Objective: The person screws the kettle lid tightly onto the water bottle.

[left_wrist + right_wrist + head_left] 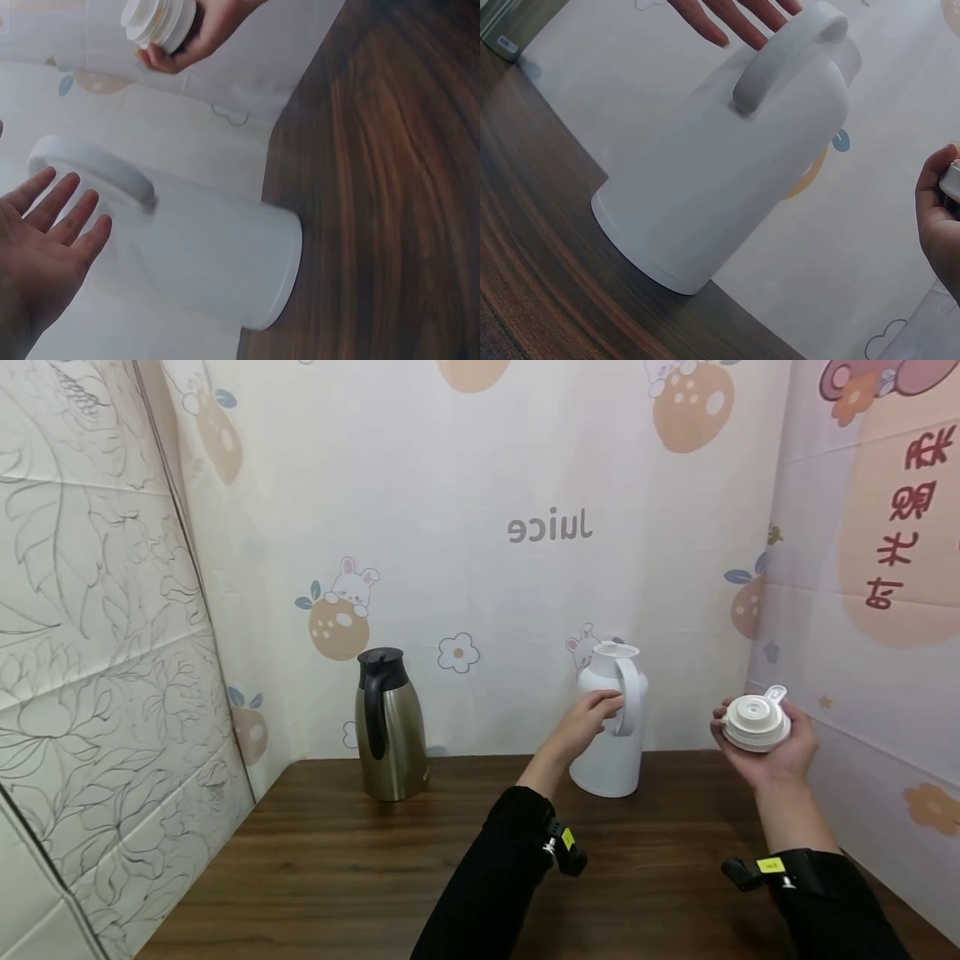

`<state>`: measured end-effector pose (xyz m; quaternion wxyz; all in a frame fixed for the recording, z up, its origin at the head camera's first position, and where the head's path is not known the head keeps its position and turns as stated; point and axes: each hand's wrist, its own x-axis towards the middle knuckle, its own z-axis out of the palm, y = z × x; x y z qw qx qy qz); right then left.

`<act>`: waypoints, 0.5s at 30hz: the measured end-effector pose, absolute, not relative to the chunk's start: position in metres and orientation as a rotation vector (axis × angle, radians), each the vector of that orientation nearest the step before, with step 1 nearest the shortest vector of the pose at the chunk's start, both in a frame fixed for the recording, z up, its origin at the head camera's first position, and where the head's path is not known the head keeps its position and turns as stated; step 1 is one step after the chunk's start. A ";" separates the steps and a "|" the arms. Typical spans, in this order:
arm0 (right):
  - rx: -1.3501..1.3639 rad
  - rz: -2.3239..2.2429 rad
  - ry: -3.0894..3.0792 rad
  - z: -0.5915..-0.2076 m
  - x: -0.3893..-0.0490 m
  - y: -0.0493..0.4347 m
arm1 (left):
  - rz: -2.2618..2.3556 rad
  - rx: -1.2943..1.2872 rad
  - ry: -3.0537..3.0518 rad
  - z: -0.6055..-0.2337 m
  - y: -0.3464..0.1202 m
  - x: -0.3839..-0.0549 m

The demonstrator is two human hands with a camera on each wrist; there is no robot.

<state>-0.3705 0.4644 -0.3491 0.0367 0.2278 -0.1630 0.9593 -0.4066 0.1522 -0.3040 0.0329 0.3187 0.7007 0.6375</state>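
A white thermos jug stands upright on the table with its top uncovered. My left hand is beside the jug's handle; in the left wrist view its fingers are spread and extended, holding nothing. Off to the right, my right hand holds a white jug lid raised above table level, fingers curled about its edge and the tab pointing up. Only part of that lid shows in the right wrist view.
A gold-brown metal thermos jug with a black handle and top stands to the left on the dark wooden table. Printed cloth walls rise behind the table and along both sides.
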 end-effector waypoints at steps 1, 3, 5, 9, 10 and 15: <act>0.707 2.944 -0.501 -0.349 -0.371 0.463 | 1.966 0.981 2.143 -0.304 0.154 -0.406; 0.727 2.948 -0.497 -0.348 -0.372 0.462 | 1.980 0.980 2.121 -0.304 0.157 -0.405; 0.738 2.954 -0.485 -0.347 -0.372 0.462 | 1.998 0.975 2.100 -0.305 0.160 -0.405; 0.745 2.960 -0.457 -0.345 -0.372 0.464 | 2.034 0.953 2.050 -0.305 0.164 -0.406; 0.740 2.963 -0.455 -0.345 -0.371 0.464 | 2.036 0.946 2.041 -0.305 0.165 -0.405; 0.692 2.984 -0.437 -0.346 -0.370 0.467 | 2.031 0.931 2.048 -0.306 0.169 -0.403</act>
